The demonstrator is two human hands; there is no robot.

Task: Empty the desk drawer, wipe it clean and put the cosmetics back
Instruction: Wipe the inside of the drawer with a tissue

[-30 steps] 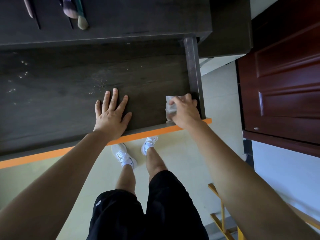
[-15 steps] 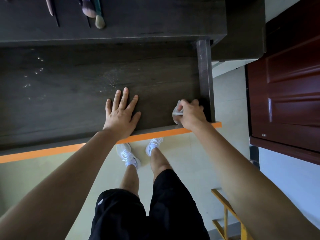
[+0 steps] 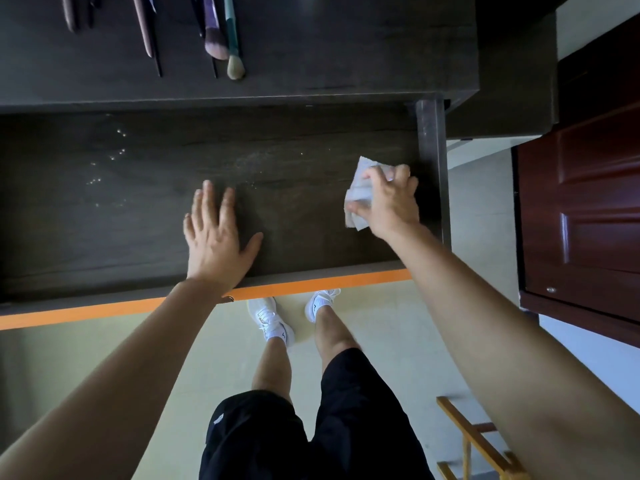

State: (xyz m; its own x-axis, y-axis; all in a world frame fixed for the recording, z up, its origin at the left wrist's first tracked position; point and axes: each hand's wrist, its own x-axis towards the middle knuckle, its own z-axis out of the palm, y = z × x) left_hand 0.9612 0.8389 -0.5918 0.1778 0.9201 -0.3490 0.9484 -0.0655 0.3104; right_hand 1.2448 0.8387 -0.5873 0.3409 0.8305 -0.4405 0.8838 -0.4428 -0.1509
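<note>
Gripping a crumpled white wipe [image 3: 360,194] in the right hand [image 3: 389,202], fingers curled round it, thumb at its near edge. Holding it low at the right end of the drawer [image 3: 311,237], just beside the drawer's right wall; touching the wood or hovering, cannot tell. Holding the left hand [image 3: 216,233] open, fingers straight, thumb out to the right, palm down at the middle of the drawer floor near the front wall; fingertips blurring, so resting or lifted, cannot tell. Reaching both bare forearms in over the orange front edge [image 3: 329,282]. Looking down into dark wood grain, with pale specks [image 3: 114,157] scattered over the left part of the floor and a faint dusty smear [image 3: 256,157] nearer the middle. Seeing, beyond the drawer on the dark counter [image 3: 346,46], a purple-handled brush [image 3: 211,26] and a green-handled brush [image 3: 231,32] lying side by side, bristles toward the drawer, and thin dark and pinkish sticks [image 3: 143,29] to their left. Standing in white shoes [image 3: 270,322] and black shorts [image 3: 277,445] on a pale floor, beside a dark red panelled door [image 3: 581,202] on the right and a yellow wooden frame [image 3: 478,441] at the lower right.
</note>
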